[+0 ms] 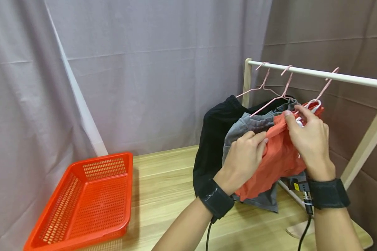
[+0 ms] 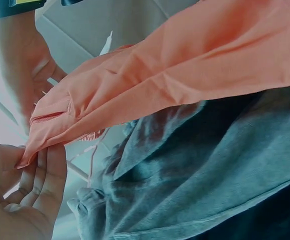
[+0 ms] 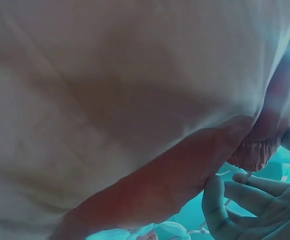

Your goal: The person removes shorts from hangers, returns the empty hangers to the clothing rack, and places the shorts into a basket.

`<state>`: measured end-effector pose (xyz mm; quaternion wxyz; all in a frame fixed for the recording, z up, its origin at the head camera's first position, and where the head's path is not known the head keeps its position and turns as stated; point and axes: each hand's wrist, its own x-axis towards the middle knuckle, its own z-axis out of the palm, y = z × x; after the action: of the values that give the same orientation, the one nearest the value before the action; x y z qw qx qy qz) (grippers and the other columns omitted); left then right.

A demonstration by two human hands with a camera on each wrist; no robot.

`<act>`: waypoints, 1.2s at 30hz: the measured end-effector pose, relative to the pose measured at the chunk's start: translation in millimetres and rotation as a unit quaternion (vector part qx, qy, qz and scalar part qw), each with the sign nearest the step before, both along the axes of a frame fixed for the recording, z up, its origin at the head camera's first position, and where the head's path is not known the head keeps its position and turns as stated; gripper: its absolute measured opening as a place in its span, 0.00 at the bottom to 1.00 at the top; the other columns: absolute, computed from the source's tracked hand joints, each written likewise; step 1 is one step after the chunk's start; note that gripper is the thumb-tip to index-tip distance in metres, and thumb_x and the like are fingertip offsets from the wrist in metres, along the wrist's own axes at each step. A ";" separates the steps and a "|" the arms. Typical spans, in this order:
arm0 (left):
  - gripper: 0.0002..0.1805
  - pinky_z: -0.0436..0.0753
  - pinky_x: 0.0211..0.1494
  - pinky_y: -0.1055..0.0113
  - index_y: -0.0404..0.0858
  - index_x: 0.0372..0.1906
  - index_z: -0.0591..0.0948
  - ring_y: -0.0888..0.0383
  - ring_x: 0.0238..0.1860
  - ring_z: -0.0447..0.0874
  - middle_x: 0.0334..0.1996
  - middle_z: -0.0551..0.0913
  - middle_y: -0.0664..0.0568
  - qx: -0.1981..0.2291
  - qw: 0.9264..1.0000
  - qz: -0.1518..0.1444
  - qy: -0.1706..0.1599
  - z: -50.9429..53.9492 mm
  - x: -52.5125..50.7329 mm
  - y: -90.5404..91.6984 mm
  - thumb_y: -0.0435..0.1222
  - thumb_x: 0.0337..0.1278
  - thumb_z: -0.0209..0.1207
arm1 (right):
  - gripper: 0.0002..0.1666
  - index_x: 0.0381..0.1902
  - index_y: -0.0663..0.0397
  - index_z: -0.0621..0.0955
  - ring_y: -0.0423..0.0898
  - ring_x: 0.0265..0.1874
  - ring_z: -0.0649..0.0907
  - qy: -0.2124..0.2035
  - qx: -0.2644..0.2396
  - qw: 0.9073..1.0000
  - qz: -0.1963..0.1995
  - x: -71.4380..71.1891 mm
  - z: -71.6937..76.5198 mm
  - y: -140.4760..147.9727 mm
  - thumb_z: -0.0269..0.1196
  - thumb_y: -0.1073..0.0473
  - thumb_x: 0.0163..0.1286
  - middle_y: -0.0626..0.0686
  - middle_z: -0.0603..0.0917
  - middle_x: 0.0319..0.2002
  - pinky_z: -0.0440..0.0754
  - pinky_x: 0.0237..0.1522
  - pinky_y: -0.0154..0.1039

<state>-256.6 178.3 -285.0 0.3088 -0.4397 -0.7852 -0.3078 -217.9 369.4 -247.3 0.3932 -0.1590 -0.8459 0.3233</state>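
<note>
Orange shorts (image 1: 278,164) with a white drawstring hang at a pink hanger (image 1: 323,89) on the rack's right part. My left hand (image 1: 246,155) pinches the near end of their waistband between thumb and fingers; the left wrist view shows this left hand (image 2: 30,185) at the fabric's corner. Farther along the waistband, my right hand (image 1: 309,136) holds the shorts with thumb and fingers near the hanger. In the right wrist view, orange cloth (image 3: 150,190) fills much of the picture, and the fingers (image 3: 255,200) reach its gathered waistband and the pink wire.
Grey denim bottoms (image 1: 235,130) and a black garment (image 1: 213,122) hang behind on pink hangers. The white rail (image 1: 358,78) runs between wooden posts. A red plastic basket (image 1: 128,195) stands at left on the wooden tabletop (image 1: 163,188). Grey curtains (image 1: 163,76) surround the table.
</note>
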 end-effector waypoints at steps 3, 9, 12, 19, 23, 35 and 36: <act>0.17 0.78 0.46 0.85 0.43 0.64 0.85 0.67 0.37 0.81 0.41 0.85 0.56 0.003 1.000 -0.007 -0.008 -6.1 -1.1 -4.6 0.41 0.79 0.59 | 0.41 0.81 0.50 0.68 0.77 0.64 0.75 -0.006 0.000 1.000 0.005 -0.4 -3.5 -3.1 0.53 0.34 0.80 0.71 0.74 0.70 0.73 0.62 0.73; 0.16 0.79 0.45 0.84 0.42 0.63 0.86 0.66 0.37 0.84 0.40 0.86 0.56 0.012 1.000 0.005 0.004 -15.1 -3.1 -15.1 0.40 0.80 0.58 | 0.42 0.81 0.50 0.67 0.78 0.64 0.75 -0.011 0.011 1.000 0.019 -1.1 -9.6 -11.5 0.54 0.34 0.80 0.73 0.73 0.71 0.73 0.62 0.74; 0.16 0.80 0.45 0.84 0.42 0.63 0.86 0.65 0.38 0.85 0.40 0.87 0.55 0.015 1.000 0.010 0.006 -18.1 -3.3 -20.4 0.40 0.80 0.58 | 0.41 0.80 0.52 0.68 0.77 0.65 0.75 -0.003 0.020 1.000 0.019 -1.5 -11.6 -16.4 0.55 0.36 0.80 0.72 0.73 0.71 0.72 0.63 0.74; 0.16 0.74 0.40 0.87 0.40 0.63 0.86 0.67 0.35 0.81 0.40 0.87 0.54 0.037 0.999 -0.004 -0.001 -29.9 -4.1 -33.3 0.38 0.79 0.59 | 0.41 0.79 0.54 0.69 0.77 0.65 0.73 -0.009 0.030 0.999 0.019 0.8 -17.9 -25.7 0.56 0.36 0.80 0.73 0.72 0.72 0.69 0.64 0.74; 0.15 0.75 0.41 0.87 0.40 0.62 0.87 0.67 0.35 0.82 0.39 0.87 0.54 0.050 0.999 -0.010 -0.001 -37.7 -7.0 -41.7 0.37 0.79 0.59 | 0.40 0.79 0.57 0.69 0.78 0.66 0.72 -0.005 0.043 0.999 0.027 0.5 -23.6 -32.8 0.57 0.39 0.80 0.73 0.72 0.72 0.67 0.65 0.75; 0.14 0.78 0.39 0.84 0.39 0.60 0.88 0.64 0.33 0.85 0.33 0.85 0.53 0.082 0.996 -0.019 0.009 -45.6 -14.6 -75.7 0.34 0.77 0.61 | 0.40 0.77 0.63 0.71 0.75 0.74 0.67 0.008 0.073 0.996 0.043 2.4 -31.1 -61.8 0.60 0.41 0.80 0.74 0.68 0.75 0.59 0.74 0.73; 0.14 0.77 0.37 0.84 0.39 0.59 0.88 0.64 0.31 0.84 0.32 0.84 0.53 0.084 0.996 -0.023 0.007 -45.7 -14.7 -77.9 0.34 0.77 0.61 | 0.40 0.77 0.63 0.70 0.74 0.74 0.66 0.005 0.072 0.996 0.042 2.7 -30.7 -63.9 0.59 0.41 0.80 0.74 0.67 0.75 0.58 0.74 0.73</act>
<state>-271.3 100.4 -330.7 0.3435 -0.4321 -0.7439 -0.3767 -215.2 305.5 -278.0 0.3938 -0.0928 -0.8711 0.2785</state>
